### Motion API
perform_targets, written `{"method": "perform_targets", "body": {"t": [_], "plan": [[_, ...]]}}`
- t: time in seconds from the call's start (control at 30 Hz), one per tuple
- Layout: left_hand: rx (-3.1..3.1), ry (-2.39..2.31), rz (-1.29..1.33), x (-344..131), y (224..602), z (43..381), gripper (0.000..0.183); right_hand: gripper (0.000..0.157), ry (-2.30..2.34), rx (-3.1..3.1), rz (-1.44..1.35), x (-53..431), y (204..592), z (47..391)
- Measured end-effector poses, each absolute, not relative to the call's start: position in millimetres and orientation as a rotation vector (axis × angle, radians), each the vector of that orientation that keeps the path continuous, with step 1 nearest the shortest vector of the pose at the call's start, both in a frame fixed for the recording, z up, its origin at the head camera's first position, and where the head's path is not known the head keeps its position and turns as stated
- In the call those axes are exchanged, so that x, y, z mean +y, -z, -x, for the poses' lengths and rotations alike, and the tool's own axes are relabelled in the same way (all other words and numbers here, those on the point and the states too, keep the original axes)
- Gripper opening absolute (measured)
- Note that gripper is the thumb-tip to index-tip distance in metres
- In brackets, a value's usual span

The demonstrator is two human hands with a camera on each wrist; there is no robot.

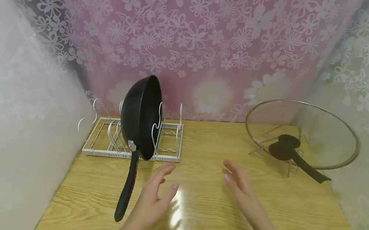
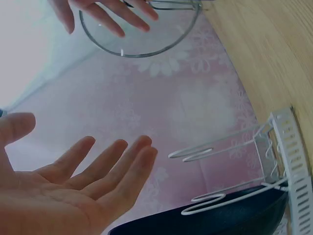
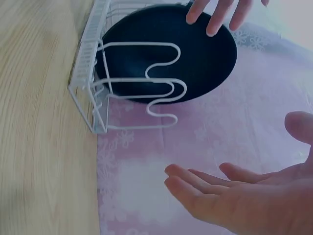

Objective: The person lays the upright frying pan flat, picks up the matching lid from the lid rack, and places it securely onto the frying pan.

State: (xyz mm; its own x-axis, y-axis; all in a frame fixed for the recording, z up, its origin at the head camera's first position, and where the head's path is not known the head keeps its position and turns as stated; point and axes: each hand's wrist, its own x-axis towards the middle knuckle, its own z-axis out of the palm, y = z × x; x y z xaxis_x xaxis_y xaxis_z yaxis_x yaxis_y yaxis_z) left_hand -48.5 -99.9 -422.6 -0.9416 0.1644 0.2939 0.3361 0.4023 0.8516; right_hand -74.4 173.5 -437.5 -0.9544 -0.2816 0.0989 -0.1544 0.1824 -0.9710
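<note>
On the left half of the table (image 1: 208, 143), we locate the rack (image 1: 107, 154), with the pan (image 1: 133, 110) seated on edge in it. We trace the pan handle (image 1: 127, 187) forward, past the front of the rack. At the right rear, well apart from the rack, we find the lid (image 1: 290, 142) on the wire stand (image 1: 288, 171). Before the rack, right of the pan handle, we locate the left hand (image 1: 151, 200); between pan and lid, nearer the front, the right hand (image 1: 242, 191). Behind the table, we note the curtain (image 1: 210, 58).
</note>
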Motion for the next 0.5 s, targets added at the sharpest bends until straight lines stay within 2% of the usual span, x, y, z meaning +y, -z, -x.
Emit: {"method": "perform_targets", "body": {"t": [0.27,0.5], "plan": [[-2.328,2.138,0.362,-102.4,430.0,50.3,0.031,0.045,2.025,2.201,0.441,158.3,437.0,73.4],[-2.309,2.438,0.330,-110.7,449.8,55.0,0.036,0.040,2.135,2.070,0.525,147.6,434.4,73.1]]}}
